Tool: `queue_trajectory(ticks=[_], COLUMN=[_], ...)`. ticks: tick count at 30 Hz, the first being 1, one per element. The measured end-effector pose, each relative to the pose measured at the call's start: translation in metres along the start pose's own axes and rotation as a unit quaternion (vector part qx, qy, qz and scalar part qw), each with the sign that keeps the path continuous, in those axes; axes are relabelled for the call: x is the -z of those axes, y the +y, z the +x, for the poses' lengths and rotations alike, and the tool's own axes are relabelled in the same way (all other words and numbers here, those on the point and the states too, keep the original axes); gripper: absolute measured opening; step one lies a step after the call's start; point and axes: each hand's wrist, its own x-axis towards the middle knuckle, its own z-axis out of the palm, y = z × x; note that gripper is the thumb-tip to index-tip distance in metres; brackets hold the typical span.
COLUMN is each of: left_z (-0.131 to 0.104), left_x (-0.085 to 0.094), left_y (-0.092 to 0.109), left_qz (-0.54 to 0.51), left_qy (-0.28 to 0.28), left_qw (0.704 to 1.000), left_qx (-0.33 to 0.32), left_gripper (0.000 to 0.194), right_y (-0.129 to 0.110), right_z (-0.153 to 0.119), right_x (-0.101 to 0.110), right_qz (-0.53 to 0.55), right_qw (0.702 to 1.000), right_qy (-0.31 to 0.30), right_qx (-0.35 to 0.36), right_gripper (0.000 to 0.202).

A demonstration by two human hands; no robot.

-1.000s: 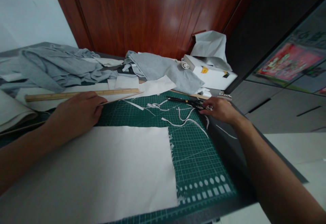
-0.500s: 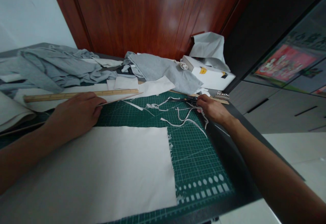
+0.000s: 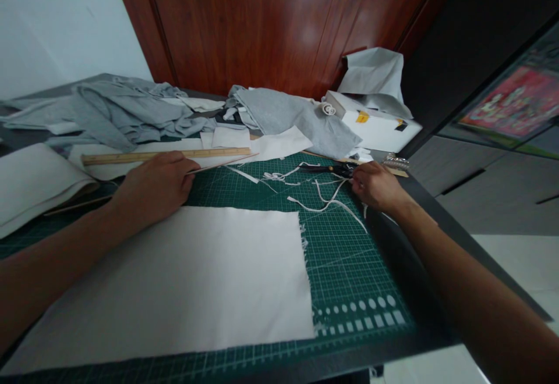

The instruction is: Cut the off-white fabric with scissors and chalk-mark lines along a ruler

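Left hand point(image 3: 157, 189), palm down: its forearm enters from 8 o'clock, passing over the white cloth point(image 3: 209, 285), and its fingers close on a thin strip point(image 3: 222, 163) whose tip points to 3 o'clock. Right hand point(image 3: 376, 187): the forearm reaches in from 4 o'clock, the fingers curled at the handles of the black scissors point(image 3: 345, 170); whether they grip is not discernible. The blades point to 9 o'clock. The cloth lies from 6 to 8 o'clock on the green cutting mat point(image 3: 345, 262), its frayed edge facing 3 o'clock. Between that edge and the dark table border point(image 3: 404, 262), gridded mat shows. Loose white cords point(image 3: 325, 206) lie toward 1 o'clock; gray fabric point(image 3: 305, 119) and a white box point(image 3: 375, 128) bound the far side.
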Motion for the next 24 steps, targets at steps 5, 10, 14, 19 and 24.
queue_trajectory(ticks=[5,10,14,19,24], left_z=[-0.002,-0.007,-0.014,-0.024,-0.025], left_x=[0.007,0.009,0.009,0.015,0.018], left_y=[0.006,0.008,0.005,0.003,0.005], left_qz=[0.004,0.013,0.025,0.035,0.044], left_qy=[-0.017,-0.021,-0.017,-0.019,-0.024], left_qw=[1.0,0.999,0.999,0.997,0.996], left_qx=[0.018,0.026,0.04,0.061,0.074], left_gripper=[0.05,0.05,0.049,0.051,0.05], right_y=[-0.016,-0.094,-0.173,-0.207,-0.203], right_z=[0.004,-0.028,-0.065,-0.077,-0.071], right_x=[0.03,0.085,0.102,0.092,0.092], right_qz=[0.028,0.161,0.363,0.347,0.354], right_qw=[0.992,0.984,0.92,0.917,0.917], right_qy=[0.069,0.067,0.025,0.003,0.012], right_qx=[-0.097,-0.033,0.15,0.194,0.185], right_gripper=[0.028,0.029,0.032,0.036,0.038])
